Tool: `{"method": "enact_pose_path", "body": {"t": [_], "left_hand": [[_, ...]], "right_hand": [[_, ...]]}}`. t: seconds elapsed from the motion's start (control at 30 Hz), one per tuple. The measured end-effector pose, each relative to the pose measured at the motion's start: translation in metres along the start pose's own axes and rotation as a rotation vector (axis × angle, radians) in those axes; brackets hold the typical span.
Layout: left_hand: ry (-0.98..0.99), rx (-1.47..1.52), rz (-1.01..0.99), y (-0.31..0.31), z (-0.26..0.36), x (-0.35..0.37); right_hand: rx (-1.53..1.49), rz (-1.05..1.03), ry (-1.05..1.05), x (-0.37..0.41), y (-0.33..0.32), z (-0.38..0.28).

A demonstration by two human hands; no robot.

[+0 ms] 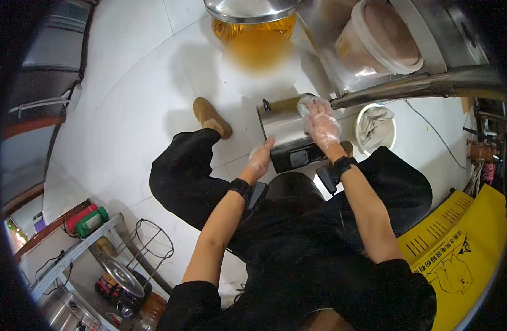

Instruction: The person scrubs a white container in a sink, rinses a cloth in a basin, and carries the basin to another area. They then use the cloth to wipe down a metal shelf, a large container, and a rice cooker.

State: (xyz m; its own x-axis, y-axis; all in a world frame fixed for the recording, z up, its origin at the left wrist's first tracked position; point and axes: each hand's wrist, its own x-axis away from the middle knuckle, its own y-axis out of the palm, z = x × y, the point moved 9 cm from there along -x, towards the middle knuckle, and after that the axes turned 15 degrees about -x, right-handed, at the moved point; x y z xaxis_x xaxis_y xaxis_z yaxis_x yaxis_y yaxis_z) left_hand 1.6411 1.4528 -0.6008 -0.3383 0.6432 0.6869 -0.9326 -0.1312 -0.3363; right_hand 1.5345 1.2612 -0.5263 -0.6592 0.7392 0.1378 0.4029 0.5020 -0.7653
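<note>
Thin clear plastic gloves (326, 134) cover the left hand (260, 158) and the right hand (323, 126). A black strap (239, 186) circles each wrist, carrying a flat dark device (257, 194). The top (319, 259) is black with short sleeves (190, 300), worn with black trousers (181, 179) and tan shoes (211, 117).

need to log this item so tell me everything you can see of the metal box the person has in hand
The metal box looks like brushed stainless steel, rectangular, with a darker band at its near end that carries a small rectangular fitting. A small dark tab sits at its far left corner. It is held tilted over the person's lap, above the white tiled floor. The gloved left hand presses against its near left edge. The gloved right hand lies on its far right top, fingers over a pale wad there.
</note>
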Motion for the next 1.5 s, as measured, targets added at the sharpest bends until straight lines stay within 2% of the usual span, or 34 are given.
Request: {"method": "enact_pose_path", "body": {"t": [0.03, 0.07, 0.1, 0.13, 0.17, 0.2, 0.23, 0.3, 0.33, 0.4, 0.43, 0.47, 0.53, 0.6, 0.7, 0.8, 0.83, 0.9, 1.03, 1.1, 1.17, 1.2, 1.23, 1.3, 1.4, 1.43, 1.5], "left_hand": [[-0.003, 0.0, -0.006, 0.004, -0.001, -0.002], [-0.114, 0.13, -0.005, 0.009, -0.01, -0.006], [-0.226, 0.261, -0.002, 0.015, -0.02, -0.008], [-0.23, 0.261, -0.003, 0.016, -0.023, -0.006], [0.027, 0.135, 0.046, 0.007, -0.006, -0.005], [0.283, 0.006, 0.096, 0.0, 0.017, 0.003], [0.278, 0.001, 0.097, -0.001, 0.018, 0.005], [0.201, 0.131, 0.049, 0.004, 0.017, 0.011], [0.197, 0.132, 0.042, 0.002, 0.022, 0.01], [-0.048, -0.048, -0.02, 0.004, 0.008, 0.001], [0.043, -0.111, -0.03, 0.002, 0.011, -0.001], [0.035, -0.11, -0.042, 0.006, 0.009, -0.003], [-0.097, 0.248, -0.087, 0.016, -0.007, -0.011], [-0.043, 0.136, -0.045, 0.009, -0.001, -0.007], [-0.169, 0.096, -0.094, 0.003, 0.012, 0.01], [-0.129, 0.197, -0.13, 0.015, -0.01, -0.01], [-0.129, 0.2, -0.136, 0.016, -0.016, -0.016], [-0.119, 0.274, -0.118, 0.019, -0.022, -0.021], [-0.119, 0.229, -0.071, 0.013, -0.01, -0.015], [-0.041, 0.168, -0.04, 0.014, -0.019, -0.029], [-0.065, 0.074, -0.033, 0.012, -0.017, -0.029], [-0.099, -0.016, -0.031, 0.011, -0.021, -0.028], [-0.098, -0.018, -0.019, 0.011, -0.024, -0.029], [0.023, 0.064, 0.069, 0.004, -0.015, -0.023], [0.097, 0.098, 0.217, -0.006, 0.012, -0.007], [0.114, -0.042, 0.227, -0.016, 0.034, 0.007], [0.096, -0.122, 0.337, -0.02, 0.028, -0.005]], "right_hand": [[0.102, 0.01, -0.082, 0.004, 0.011, -0.004], [0.205, 0.021, -0.167, 0.006, 0.023, -0.008], [0.264, -0.18, -0.127, 0.013, 0.039, -0.021], [0.155, -0.184, -0.195, 0.025, 0.043, -0.041], [0.044, -0.186, -0.263, 0.037, 0.045, -0.055], [0.097, -0.204, -0.367, 0.045, 0.053, -0.065], [0.099, -0.227, -0.378, 0.048, 0.052, -0.061], [0.091, -0.28, -0.393, 0.048, 0.046, -0.038], [0.166, -0.271, -0.31, 0.04, 0.034, -0.035], [0.235, -0.24, -0.166, 0.032, 0.008, -0.029], [0.219, -0.241, -0.16, 0.031, 0.007, -0.031], [0.201, -0.243, -0.155, 0.031, 0.007, -0.034], [0.204, -0.268, -0.187, 0.033, 0.003, -0.039], [0.133, -0.352, -0.159, 0.036, 0.0, -0.043], [0.072, -0.329, -0.18, 0.042, -0.018, -0.043], [0.045, -0.295, -0.272, 0.051, -0.061, -0.054], [0.056, -0.314, -0.205, 0.057, -0.088, -0.066], [0.027, -0.199, -0.346, 0.075, -0.142, -0.087], [0.24, -0.233, -0.264, 0.126, -0.258, -0.147], [0.293, -0.288, -0.173, 0.146, -0.307, -0.166], [0.327, -0.301, 0.079, 0.165, -0.351, -0.18], [0.278, -0.24, -0.082, 0.172, -0.361, -0.194], [0.274, -0.236, -0.092, 0.173, -0.364, -0.191], [0.027, -0.089, -0.008, 0.172, -0.373, -0.184], [-0.334, 0.134, 0.09, 0.161, -0.38, -0.173], [0.086, -0.135, -0.145, 0.138, -0.355, -0.19], [0.08, -0.232, -0.144, 0.109, -0.296, -0.16]]}}
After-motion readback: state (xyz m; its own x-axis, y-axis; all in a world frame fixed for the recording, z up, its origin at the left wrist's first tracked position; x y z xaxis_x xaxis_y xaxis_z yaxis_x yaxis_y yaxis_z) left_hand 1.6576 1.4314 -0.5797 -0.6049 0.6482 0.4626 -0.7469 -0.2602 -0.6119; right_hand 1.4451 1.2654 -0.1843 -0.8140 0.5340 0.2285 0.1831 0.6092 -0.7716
